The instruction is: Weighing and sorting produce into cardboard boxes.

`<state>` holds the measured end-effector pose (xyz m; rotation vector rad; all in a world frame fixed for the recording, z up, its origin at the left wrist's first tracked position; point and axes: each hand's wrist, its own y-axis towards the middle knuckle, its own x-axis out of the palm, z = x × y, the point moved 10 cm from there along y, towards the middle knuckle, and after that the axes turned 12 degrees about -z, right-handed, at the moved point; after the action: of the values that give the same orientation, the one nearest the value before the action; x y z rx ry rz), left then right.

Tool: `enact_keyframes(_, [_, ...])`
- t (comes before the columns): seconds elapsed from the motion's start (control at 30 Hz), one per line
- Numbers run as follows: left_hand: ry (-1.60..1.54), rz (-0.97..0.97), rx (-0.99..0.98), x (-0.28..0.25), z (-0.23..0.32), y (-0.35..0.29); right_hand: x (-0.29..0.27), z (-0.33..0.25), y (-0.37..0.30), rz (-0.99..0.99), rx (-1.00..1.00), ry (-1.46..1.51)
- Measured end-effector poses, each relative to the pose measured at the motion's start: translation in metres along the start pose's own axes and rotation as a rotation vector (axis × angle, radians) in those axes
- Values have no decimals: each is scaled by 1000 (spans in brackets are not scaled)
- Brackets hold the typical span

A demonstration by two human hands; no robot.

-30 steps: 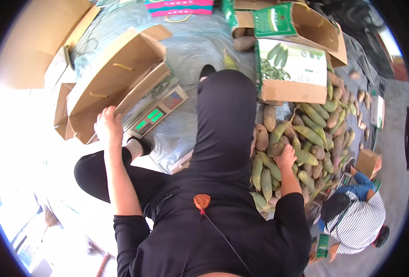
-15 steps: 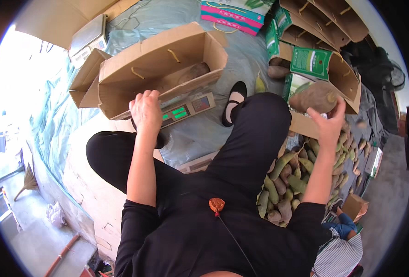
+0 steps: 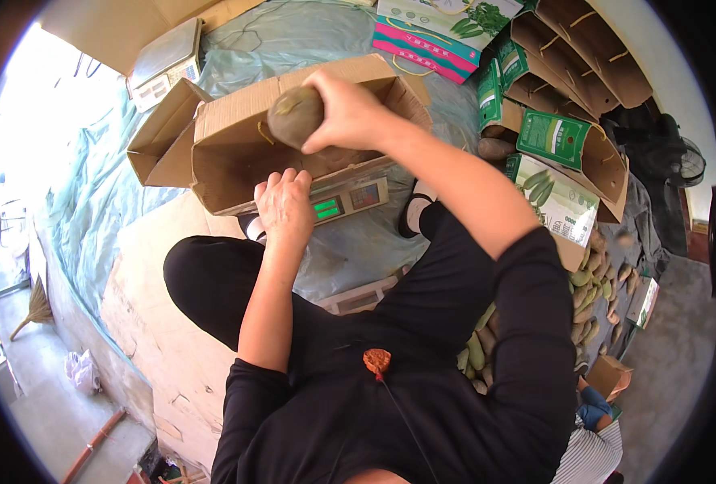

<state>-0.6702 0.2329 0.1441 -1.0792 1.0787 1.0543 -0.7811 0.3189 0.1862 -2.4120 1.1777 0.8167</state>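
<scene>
A large brown-green radish (image 3: 295, 118) is in my right hand (image 3: 348, 113), held over an open cardboard box (image 3: 237, 169). My fingers wrap round its right side. My left hand (image 3: 285, 206) holds the near rim of that box, fingers bent over the edge. The box rests on a digital scale (image 3: 350, 202), whose lit green display and keypad show in front of it. My right forearm and hand hide part of the box's inside.
Green-and-white cartons (image 3: 552, 135) stand open at the right, beside a pile of radishes (image 3: 588, 298). Another scale (image 3: 164, 63) sits at the far left. A pink-and-teal box (image 3: 427, 50) lies at the back. Another person's striped sleeve (image 3: 590, 452) shows at lower right.
My right hand has carried the radish from beside the cartons on the right leftward over the box. My left hand stays on the box rim.
</scene>
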Motion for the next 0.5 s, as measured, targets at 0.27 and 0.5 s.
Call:
enact_keyframes(0.27, [17,61,43,1,9,2,120,39,51,-437,287,-325])
enact_keyframes(0.5, [43,55,69,1,20,8,127,46,51,-515,242,-224])
